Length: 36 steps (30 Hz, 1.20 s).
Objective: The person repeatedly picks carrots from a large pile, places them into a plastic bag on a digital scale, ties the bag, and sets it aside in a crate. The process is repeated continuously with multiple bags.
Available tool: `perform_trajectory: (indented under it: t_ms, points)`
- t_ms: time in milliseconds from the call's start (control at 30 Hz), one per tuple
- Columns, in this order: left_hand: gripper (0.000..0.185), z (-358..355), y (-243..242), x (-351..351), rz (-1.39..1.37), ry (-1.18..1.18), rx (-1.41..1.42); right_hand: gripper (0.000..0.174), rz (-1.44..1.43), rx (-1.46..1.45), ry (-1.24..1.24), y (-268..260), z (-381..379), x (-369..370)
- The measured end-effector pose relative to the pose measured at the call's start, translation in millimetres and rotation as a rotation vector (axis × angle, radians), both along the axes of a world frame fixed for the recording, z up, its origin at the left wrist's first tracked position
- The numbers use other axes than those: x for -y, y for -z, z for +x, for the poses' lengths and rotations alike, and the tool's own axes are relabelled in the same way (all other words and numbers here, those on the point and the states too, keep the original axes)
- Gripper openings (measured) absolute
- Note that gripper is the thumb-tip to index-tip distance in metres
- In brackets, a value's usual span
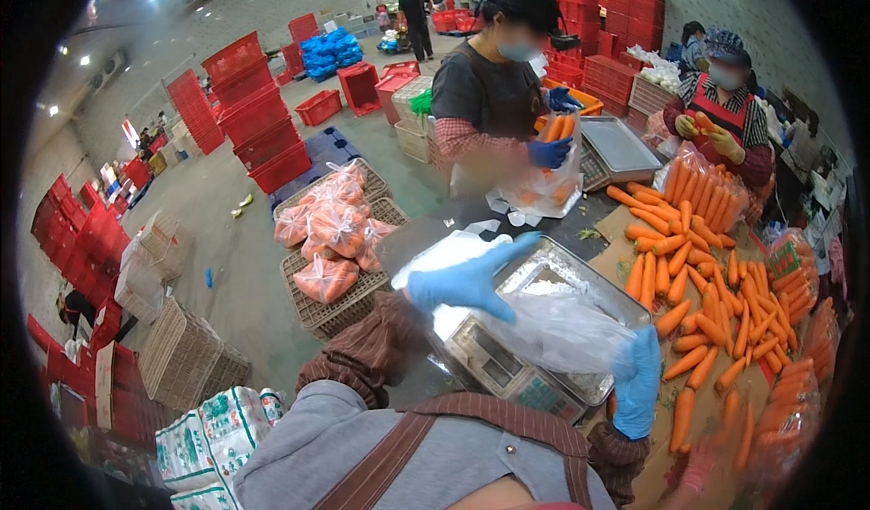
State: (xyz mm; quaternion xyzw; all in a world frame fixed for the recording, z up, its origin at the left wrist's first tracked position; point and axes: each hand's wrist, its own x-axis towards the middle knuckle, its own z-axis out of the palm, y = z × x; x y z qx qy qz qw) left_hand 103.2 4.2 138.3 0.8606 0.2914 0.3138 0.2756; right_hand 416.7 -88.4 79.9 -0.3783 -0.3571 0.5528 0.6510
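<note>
My left hand (465, 282), in a light-blue glove, reaches over a digital weighing scale (533, 388) with its fingers and thumb spread. My right hand (639, 384), gloved alike, grips one end of a clear plastic bag (564, 333). The bag looks flat and stretches across the scale's metal tray (601, 286), its other end near my left thumb; both are slightly blurred. White plastic bags (435, 255) lie partly behind my left hand. Right of the scale, a heap of loose carrots (707, 299) covers cardboard (612, 245) on the table.
Across the table a person in blue gloves (550, 153) holds a bag of carrots beside another scale (622, 143). A person in yellowish gloves (727, 143) handles carrots. Bagged carrots (792, 401) line the right edge. Bagged carrots (333, 221) fill crates at left; red crates (262, 116) stand behind.
</note>
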Motion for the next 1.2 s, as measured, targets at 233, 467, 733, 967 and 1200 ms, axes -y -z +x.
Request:
perform_trajectory:
  t_ms: [233,467,733,967,1200]
  points:
    - [0.050,102,10,10,0.288,0.002,0.118,0.036,0.123,0.474,-0.287,-51,4,12]
    - [0.033,53,22,-9,-0.420,0.187,-0.217,0.021,-0.049,0.592,0.315,8,106,47]
    - [0.047,-34,65,-50,-0.942,-0.379,0.901,0.043,-0.508,1.165,0.604,102,176,63]
    - [0.049,-39,97,-31,-1.037,-0.472,0.771,0.048,-0.640,1.439,0.655,148,169,44]
    - [0.054,-15,92,-23,-1.098,-0.349,0.781,0.059,-0.262,0.411,0.470,109,144,30]
